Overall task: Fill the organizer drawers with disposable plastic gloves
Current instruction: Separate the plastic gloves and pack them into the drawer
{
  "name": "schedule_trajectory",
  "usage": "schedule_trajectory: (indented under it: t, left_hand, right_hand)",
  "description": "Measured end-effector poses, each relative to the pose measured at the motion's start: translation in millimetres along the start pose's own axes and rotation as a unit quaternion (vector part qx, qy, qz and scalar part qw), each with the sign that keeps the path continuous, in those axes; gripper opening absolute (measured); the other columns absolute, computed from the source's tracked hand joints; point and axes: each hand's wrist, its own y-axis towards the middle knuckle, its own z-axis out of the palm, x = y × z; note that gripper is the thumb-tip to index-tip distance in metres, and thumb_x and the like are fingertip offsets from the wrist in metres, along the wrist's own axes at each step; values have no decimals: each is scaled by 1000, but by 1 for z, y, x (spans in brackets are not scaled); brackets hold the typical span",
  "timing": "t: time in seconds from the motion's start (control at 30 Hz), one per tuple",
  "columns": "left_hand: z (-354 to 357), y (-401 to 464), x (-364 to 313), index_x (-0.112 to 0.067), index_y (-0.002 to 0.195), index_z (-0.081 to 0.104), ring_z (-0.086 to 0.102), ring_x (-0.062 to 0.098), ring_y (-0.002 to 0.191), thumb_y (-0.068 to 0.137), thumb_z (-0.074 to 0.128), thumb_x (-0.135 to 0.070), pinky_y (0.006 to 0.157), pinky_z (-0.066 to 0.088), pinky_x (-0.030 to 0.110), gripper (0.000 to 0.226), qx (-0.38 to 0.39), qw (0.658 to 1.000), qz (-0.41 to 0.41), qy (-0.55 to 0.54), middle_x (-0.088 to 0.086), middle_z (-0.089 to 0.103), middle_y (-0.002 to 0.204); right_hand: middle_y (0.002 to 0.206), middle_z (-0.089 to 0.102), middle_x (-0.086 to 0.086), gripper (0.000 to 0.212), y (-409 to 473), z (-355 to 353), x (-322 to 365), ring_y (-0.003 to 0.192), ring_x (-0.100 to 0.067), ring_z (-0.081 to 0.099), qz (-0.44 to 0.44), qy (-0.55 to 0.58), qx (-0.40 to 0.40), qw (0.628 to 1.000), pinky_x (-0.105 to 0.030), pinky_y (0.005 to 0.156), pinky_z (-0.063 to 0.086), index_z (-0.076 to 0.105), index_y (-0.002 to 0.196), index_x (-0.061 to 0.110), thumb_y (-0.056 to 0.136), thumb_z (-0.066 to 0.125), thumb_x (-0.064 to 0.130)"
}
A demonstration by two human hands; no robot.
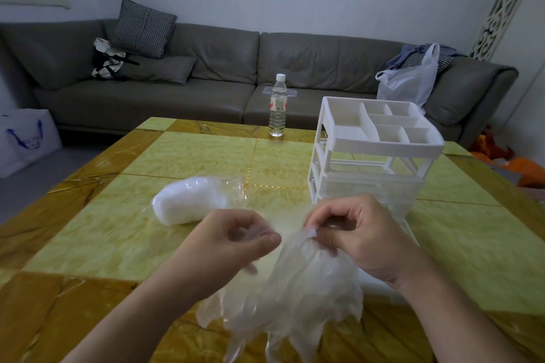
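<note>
**Gloves bunched at the cuffs, organizer waiting**

Grey sofa [206, 68] fills the far wall; yellow stone table [191, 156] sits nearer. White organizer [374, 144] stands right of centre w/ its top tray bare, drawers facing the person, probably so filling is a short reach. Bag of spare gloves [191, 200] lies left-centre, mouth open. Loose glove bundle [295, 289] hangs near, between both hands. Left hand [233, 242] and right hand [359, 239] both pinch its cuff end, likely gathering or separating it before stowing.

No text can be read; print on the water bottle's label [278, 104] is too small.
</note>
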Motion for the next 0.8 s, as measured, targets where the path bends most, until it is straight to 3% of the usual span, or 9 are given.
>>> schedule_trajectory:
  t: [0.07,0.2,0.37,0.5,0.6,0.73,0.8]
  left_hand:
    - [-1,0,-1,-14,84,75,69,19,67,87,82,-27,71,61,36,15,-18,1000,-4,-14,-1,66,69]
    - [-6,0,-2,-9,85,70,62,21,70,85,85,-11,61,54,23,14,-26,988,-15,-153,5,61,72]
    - [-9,4,2,-10,92,67,59,21,75,83,75,-25,64,56,31,20,-1,951,-33,-309,16,55,87]
    - [-6,3,2,-10,99,76,60,20,76,83,82,-27,64,56,34,24,8,965,-35,-260,12,60,87]
    - [-1,3,2,-11,95,81,62,18,73,89,77,-25,63,58,33,16,-53,977,-11,-205,11,64,80]
    - [1,4,3,-5,91,79,69,25,68,94,71,-12,58,61,34,11,-154,966,19,-206,14,72,79]
    - [3,4,3,-4,92,78,74,26,70,96,70,-11,58,62,35,11,-172,972,37,-157,11,77,82]
  right_hand:
    - [85,76,-18,30,0,0,0,67,-26,64,7,-15,-2,1000,-38,64,54,81,81,11,87,73,-16]
    - [82,78,-12,29,0,-2,-1,64,-20,65,25,-26,-21,999,-36,65,57,83,83,8,86,73,-19]
    - [80,77,-11,38,2,-1,-5,64,-21,65,28,-48,-10,998,-35,64,57,83,80,22,86,76,-15]
    - [76,76,-11,42,3,0,-8,62,-22,64,32,-50,-7,998,-36,64,57,83,77,27,85,78,-14]
    - [76,76,-12,39,4,0,-10,63,-23,64,38,-51,-4,998,-36,64,56,82,78,25,86,78,-13]
    - [81,76,-17,33,5,-1,-13,64,-24,63,53,-39,-16,998,-37,63,53,82,78,17,87,76,-14]
    - [88,78,-10,32,5,0,-15,67,-25,65,54,-44,-33,997,-36,61,52,82,77,19,88,77,-11]
